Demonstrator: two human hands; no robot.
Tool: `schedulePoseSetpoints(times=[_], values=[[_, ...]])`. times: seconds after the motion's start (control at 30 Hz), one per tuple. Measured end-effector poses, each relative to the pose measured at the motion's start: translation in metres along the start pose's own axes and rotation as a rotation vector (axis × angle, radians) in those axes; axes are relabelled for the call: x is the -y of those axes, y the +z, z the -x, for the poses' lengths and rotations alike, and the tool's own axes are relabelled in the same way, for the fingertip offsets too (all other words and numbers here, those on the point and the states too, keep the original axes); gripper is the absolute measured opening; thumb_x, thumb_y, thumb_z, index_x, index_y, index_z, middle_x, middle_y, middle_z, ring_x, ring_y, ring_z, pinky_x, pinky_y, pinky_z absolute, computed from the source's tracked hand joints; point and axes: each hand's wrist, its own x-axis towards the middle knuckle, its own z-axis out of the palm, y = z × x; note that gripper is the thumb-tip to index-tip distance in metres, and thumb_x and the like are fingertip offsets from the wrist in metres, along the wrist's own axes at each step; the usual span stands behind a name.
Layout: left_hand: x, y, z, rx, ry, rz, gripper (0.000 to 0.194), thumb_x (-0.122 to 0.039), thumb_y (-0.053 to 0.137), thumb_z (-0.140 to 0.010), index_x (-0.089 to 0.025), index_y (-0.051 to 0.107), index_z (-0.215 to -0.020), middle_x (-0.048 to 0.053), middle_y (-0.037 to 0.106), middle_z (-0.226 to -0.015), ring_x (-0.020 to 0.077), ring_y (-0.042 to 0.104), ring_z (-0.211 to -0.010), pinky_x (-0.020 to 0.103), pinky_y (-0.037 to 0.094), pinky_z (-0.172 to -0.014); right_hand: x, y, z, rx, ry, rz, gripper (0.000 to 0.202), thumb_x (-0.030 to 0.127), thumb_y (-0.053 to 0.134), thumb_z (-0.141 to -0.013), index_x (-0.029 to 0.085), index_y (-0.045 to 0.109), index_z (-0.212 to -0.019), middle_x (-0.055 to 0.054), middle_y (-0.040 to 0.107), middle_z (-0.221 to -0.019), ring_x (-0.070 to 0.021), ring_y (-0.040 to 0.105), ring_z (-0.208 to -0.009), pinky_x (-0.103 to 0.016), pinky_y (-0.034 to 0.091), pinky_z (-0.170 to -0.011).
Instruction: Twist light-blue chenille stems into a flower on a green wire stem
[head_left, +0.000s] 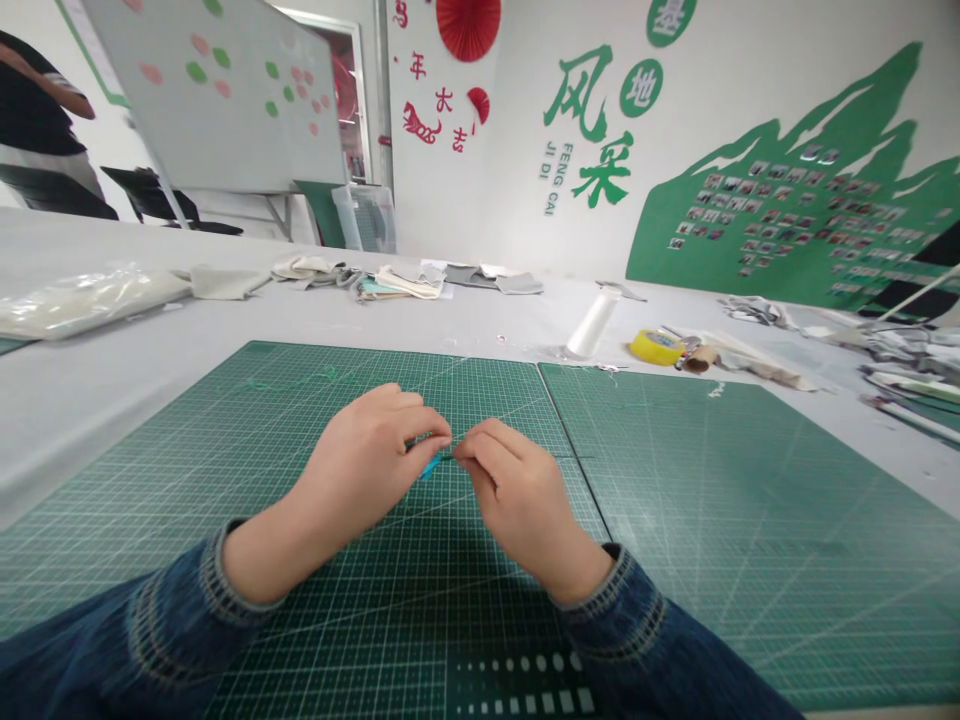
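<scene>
Above the gridded green cutting mat [405,600], my left hand [375,445] pinches a small bright blue piece [430,467]. Only a sliver of it shows below the fingertips, so its kind is unclear. Fingertips of my right hand [517,490] are pressed together close beside it. A short dark thread-like strand [448,458] spans the small gap between the two hands. What lies inside the right pinch is hidden. To the right of that hand, a thin dark line [577,457] extends over the mat.
A second green mat [750,500] adjoins on the right. Beyond the mats are a white thread cone [592,325], yellow tape roll [657,346], folded fabric pieces [405,282] and a plastic-wrapped bundle [90,300]. Green thread scraps [330,373] lie on the left mat. A person [45,110] stands back left.
</scene>
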Motion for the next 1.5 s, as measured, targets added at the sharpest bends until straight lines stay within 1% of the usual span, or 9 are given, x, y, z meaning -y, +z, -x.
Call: schedulePoseSetpoints(times=[0.13, 0.2, 0.27, 0.4, 0.53, 0.8, 0.9, 1.07, 1.5], values=[[0.014, -0.008, -0.006, 0.237, -0.309, 0.291, 0.012, -0.03, 0.068, -0.08, -0.025, 0.076, -0.072, -0.001, 0.061, -0.062, 0.017, 0.051, -0.062, 0.029, 0.032, -0.059, 0.0, -0.004, -0.002, 0.044, -0.048, -0.159, 0.019, 0.008, 0.051, -0.094, 0.017, 0.067, -0.088, -0.006, 0.066, -0.089, -0.0179, 0.059, -0.084, -0.033, 0.048, -0.077], [0.023, -0.011, -0.008, 0.39, -0.435, 0.576, 0.013, -0.036, 0.071, -0.076, -0.024, 0.077, -0.073, -0.001, 0.064, -0.063, 0.0166, 0.052, -0.061, 0.028, 0.034, -0.059, 0.002, -0.005, -0.004, 0.045, 0.025, -0.323, 0.018, 0.006, 0.057, -0.091, 0.019, 0.069, -0.086, -0.003, 0.066, -0.086, -0.0156, 0.06, -0.082, -0.031, 0.048, -0.075], [0.029, -0.011, -0.009, 0.442, -0.474, 0.829, 0.01, -0.033, 0.072, -0.074, -0.023, 0.077, -0.073, 0.0, 0.069, -0.07, 0.0171, 0.056, -0.069, 0.028, 0.038, -0.065, 0.003, -0.006, -0.006, 0.016, 0.152, -0.477, 0.016, 0.006, 0.064, -0.085, 0.02, 0.07, -0.081, -0.001, 0.067, -0.082, -0.0149, 0.061, -0.079, -0.03, 0.047, -0.073], [0.025, 0.002, -0.009, 0.321, -0.501, 1.052, 0.005, -0.025, 0.073, -0.071, -0.021, 0.074, -0.069, -0.001, 0.067, -0.069, 0.0154, 0.055, -0.071, 0.028, 0.039, -0.071, 0.001, -0.002, -0.007, -0.076, 0.453, -0.824, 0.009, 0.012, 0.071, -0.079, 0.021, 0.071, -0.079, 0.002, 0.064, -0.071, -0.0127, 0.056, -0.067, -0.027, 0.044, -0.063], [0.006, 0.023, -0.006, 0.115, -0.546, 1.151, 0.014, -0.03, 0.077, -0.072, -0.02, 0.069, -0.065, -0.001, 0.066, -0.07, 0.0161, 0.056, -0.075, 0.029, 0.041, -0.076, -0.004, 0.005, -0.006, -0.242, 0.612, -1.081, 0.005, 0.016, 0.072, -0.077, 0.019, 0.067, -0.078, 0.004, 0.06, -0.059, -0.0098, 0.051, -0.056, -0.023, 0.038, -0.054], [-0.012, 0.042, 0.004, -0.165, -0.518, 0.874, 0.012, -0.034, 0.074, -0.077, -0.023, 0.074, -0.076, -0.001, 0.063, -0.064, 0.0167, 0.055, -0.064, 0.029, 0.041, -0.062, -0.003, 0.009, -0.007, -0.331, 0.733, -1.155, 0.011, 0.02, 0.074, -0.073, 0.017, 0.064, -0.077, 0.004, 0.06, -0.055, -0.0091, 0.052, -0.051, -0.021, 0.037, -0.05], [-0.016, 0.045, 0.005, -0.178, -0.531, 0.917, 0.014, -0.036, 0.072, -0.08, -0.022, 0.074, -0.081, 0.0, 0.068, -0.073, 0.0175, 0.059, -0.071, 0.029, 0.044, -0.067, 0.0, 0.01, -0.007, -0.33, 0.741, -1.164, 0.012, 0.021, 0.074, -0.073, 0.017, 0.063, -0.076, 0.003, 0.06, -0.054, -0.0094, 0.052, -0.051, -0.021, 0.037, -0.05], [-0.027, 0.046, 0.005, -0.201, -0.598, 1.243, 0.012, -0.031, 0.073, -0.08, -0.02, 0.068, -0.081, -0.001, 0.071, -0.078, 0.0153, 0.063, -0.077, 0.029, 0.048, -0.077, 0.003, 0.013, -0.008, -0.33, 0.744, -1.141, 0.013, 0.021, 0.074, -0.073, 0.017, 0.062, -0.077, 0.003, 0.061, -0.053, -0.0099, 0.053, -0.051, -0.022, 0.039, -0.05], [-0.034, 0.04, 0.0, -0.256, -0.769, 1.325, 0.016, -0.025, 0.08, -0.069, -0.017, 0.067, -0.074, -0.006, 0.059, -0.06, 0.0072, 0.045, -0.05, 0.023, 0.036, -0.051, 0.006, 0.019, -0.006, -0.328, 0.694, -1.007, 0.009, 0.02, 0.069, -0.078, 0.019, 0.06, -0.079, 0.003, 0.063, -0.054, -0.0117, 0.056, -0.05, -0.024, 0.043, -0.05]])
